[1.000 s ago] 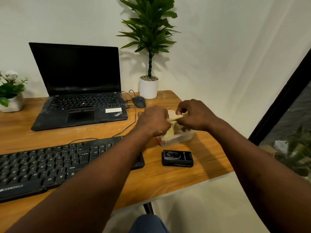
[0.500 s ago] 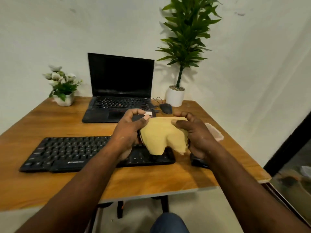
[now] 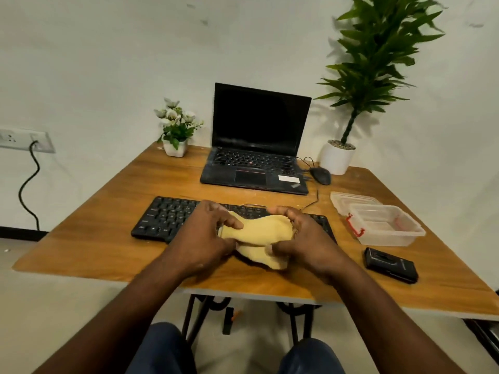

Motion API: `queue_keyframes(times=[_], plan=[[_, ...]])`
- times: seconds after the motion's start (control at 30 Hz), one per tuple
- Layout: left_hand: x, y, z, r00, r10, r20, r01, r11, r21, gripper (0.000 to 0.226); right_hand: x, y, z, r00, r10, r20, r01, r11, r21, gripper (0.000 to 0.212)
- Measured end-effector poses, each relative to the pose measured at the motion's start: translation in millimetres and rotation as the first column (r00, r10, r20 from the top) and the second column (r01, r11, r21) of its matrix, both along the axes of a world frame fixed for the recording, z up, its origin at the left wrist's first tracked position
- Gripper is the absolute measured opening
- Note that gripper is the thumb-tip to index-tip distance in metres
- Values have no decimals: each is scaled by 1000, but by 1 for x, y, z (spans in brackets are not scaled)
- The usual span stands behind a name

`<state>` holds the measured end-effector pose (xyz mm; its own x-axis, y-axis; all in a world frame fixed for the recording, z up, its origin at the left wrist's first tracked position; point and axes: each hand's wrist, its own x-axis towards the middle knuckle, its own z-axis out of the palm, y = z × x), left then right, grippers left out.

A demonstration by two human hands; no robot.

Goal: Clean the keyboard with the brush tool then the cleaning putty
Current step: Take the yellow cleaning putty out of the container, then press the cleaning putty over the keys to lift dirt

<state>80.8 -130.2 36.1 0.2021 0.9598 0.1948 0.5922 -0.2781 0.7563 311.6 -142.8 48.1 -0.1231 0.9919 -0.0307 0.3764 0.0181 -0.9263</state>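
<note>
Putty: the yellow cleaning putty (image 3: 259,234) is hanging stretched between both hands, over the near edge of the keyboard (image 3: 167,217) (I cannot tell if it is touching the keys).
Left hand: the left hand (image 3: 205,238) is pinching the putty's left end.
Right hand: the right hand (image 3: 305,240) is gripping the right end with curled fingers.
Change: the putty is sitting lower and more folded than half a second ago.

I seem to be working in a small office or home study. A wooden desk (image 3: 94,238) stands against a plain wall (image 3: 108,63), with a laptop (image 3: 259,147), mouse (image 3: 320,175) and two potted plants (image 3: 175,148) along its far edge, a keyboard (image 3: 167,217) on it, and a wall socket (image 3: 24,137) to its left.
</note>
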Motion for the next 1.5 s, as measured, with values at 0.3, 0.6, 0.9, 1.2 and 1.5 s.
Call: queue_keyframes(times=[0.3,0.6,0.9,1.2,1.5], plan=[[-7,-27,-13,960,25,279,-104,956,273,15,7,-14,-15,979,-179,-95,192,970,148,21],[14,-41,-24,999,41,19,-45,864,501,20,-62,-48,-20,779,-189,-597,60,972,-229,53],[-31,-46,-34,969,-152,-193,231,835,500,28,-88,-32,-29,601,-295,-742,121,952,-281,28],[-157,34,-44,953,123,-278,-152,985,-86,142,-103,21,-23,964,-266,-33,264,924,278,11],[-178,95,-46,845,-81,-528,7,990,-141,161,-151,130,7,706,-309,637,-134,825,549,34]])
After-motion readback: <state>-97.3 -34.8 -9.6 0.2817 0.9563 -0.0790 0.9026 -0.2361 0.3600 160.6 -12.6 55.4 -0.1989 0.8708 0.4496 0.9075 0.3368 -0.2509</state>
